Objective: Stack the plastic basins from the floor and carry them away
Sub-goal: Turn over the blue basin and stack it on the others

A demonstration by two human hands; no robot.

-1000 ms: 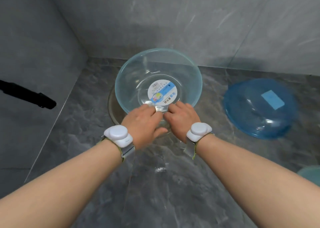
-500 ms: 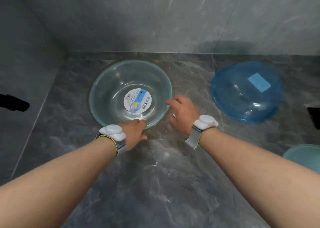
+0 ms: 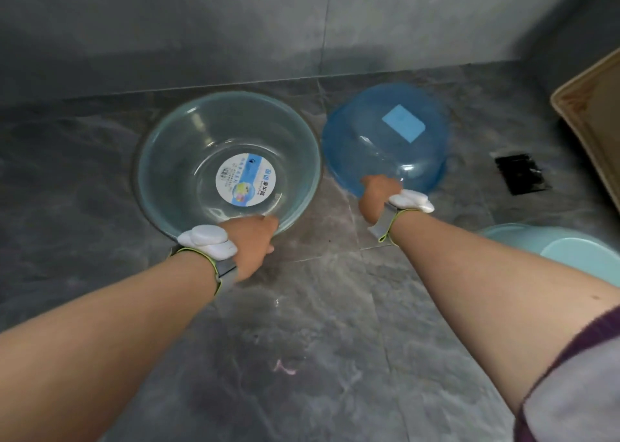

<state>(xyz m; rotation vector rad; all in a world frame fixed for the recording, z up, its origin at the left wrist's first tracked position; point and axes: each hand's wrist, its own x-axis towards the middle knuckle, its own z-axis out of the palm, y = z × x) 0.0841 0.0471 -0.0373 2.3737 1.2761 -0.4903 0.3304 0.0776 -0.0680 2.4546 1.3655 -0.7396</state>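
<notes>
A clear pale basin (image 3: 188,159) with a round label in its bottom sits upright on the grey floor, seemingly nested in another clear basin. My left hand (image 3: 253,243) grips its near rim. A blue basin (image 3: 385,132) lies upside down to its right, a blue sticker on its bottom. My right hand (image 3: 377,195) is at the blue basin's near edge, fingers hidden under the rim. A light teal basin (image 3: 570,250) shows at the right edge behind my right forearm.
Grey tiled walls (image 3: 235,28) close the far side just behind the basins. A dark floor drain (image 3: 520,173) lies right of the blue basin. A beige tub edge (image 3: 593,112) stands at the far right.
The clear basin has been set down flat on the floor. My right hand left it and reached right to the blue basin's near edge. My left hand stays on the clear rim.
</notes>
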